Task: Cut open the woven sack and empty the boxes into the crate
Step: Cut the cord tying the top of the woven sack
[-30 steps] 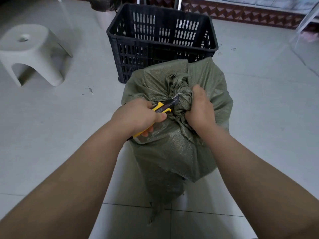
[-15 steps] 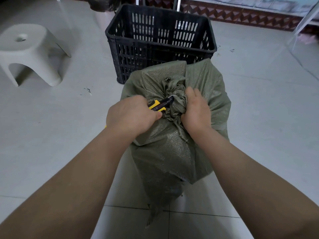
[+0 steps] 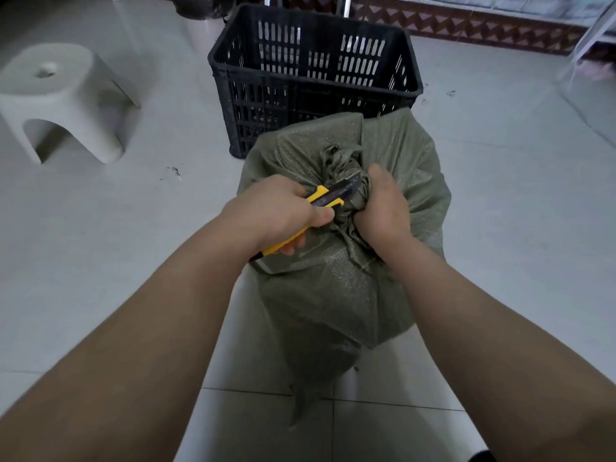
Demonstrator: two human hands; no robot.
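Observation:
A grey-green woven sack [image 3: 336,288] stands on the tiled floor in front of me, its neck bunched into a knot [image 3: 340,161] at the top. My right hand [image 3: 383,208] grips the bunched neck just below the knot. My left hand [image 3: 276,215] is closed around a yellow and black utility knife [image 3: 328,198], whose blade tip touches the neck between my hands. A black slatted plastic crate [image 3: 313,78] stands right behind the sack, with nothing visible inside. The boxes are hidden inside the sack.
A white plastic stool [image 3: 63,101] stands on the floor at the left. A patterned wall base [image 3: 466,21] runs along the back, and metal frame legs [image 3: 593,35] show at the far right. Small debris [image 3: 173,171] lies on the tiles left of the sack.
My left hand has drawn the knife back and then pushed it against the sack's neck again. My right hand keeps its grip on the neck. The view shifted slightly.

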